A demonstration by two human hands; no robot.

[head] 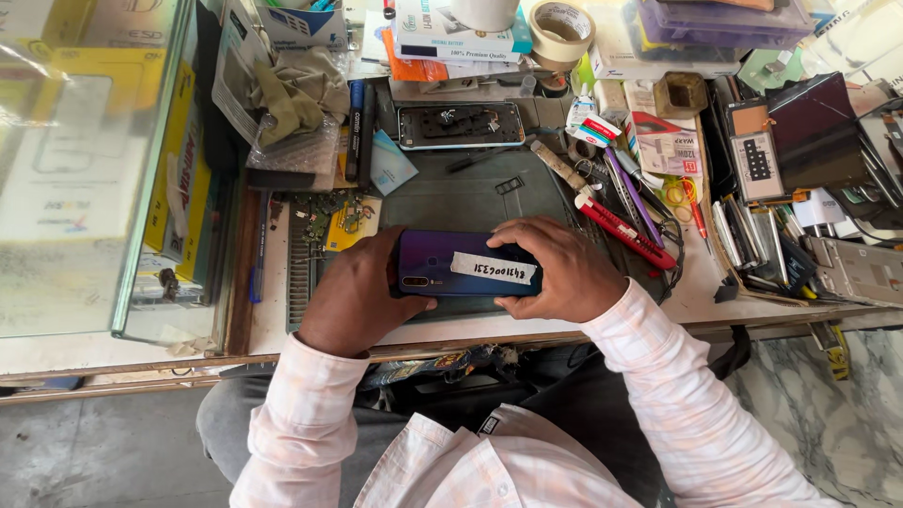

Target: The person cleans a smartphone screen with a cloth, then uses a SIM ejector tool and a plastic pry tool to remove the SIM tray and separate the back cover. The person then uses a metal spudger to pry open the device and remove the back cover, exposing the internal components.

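Observation:
A dark blue-purple phone lies back-up and sideways over the near edge of a dark green work mat, with a white paper label stuck on its back. My left hand grips its left end, thumb under the near edge. My right hand grips the right end, fingers curled over the far edge. Both hands press on the phone together.
Beyond the mat lies an opened phone frame. Red-handled tools and pens are scattered to the right, with a tray of parts and a dark screen panel. A tape roll sits at the back. A glass case stands at left.

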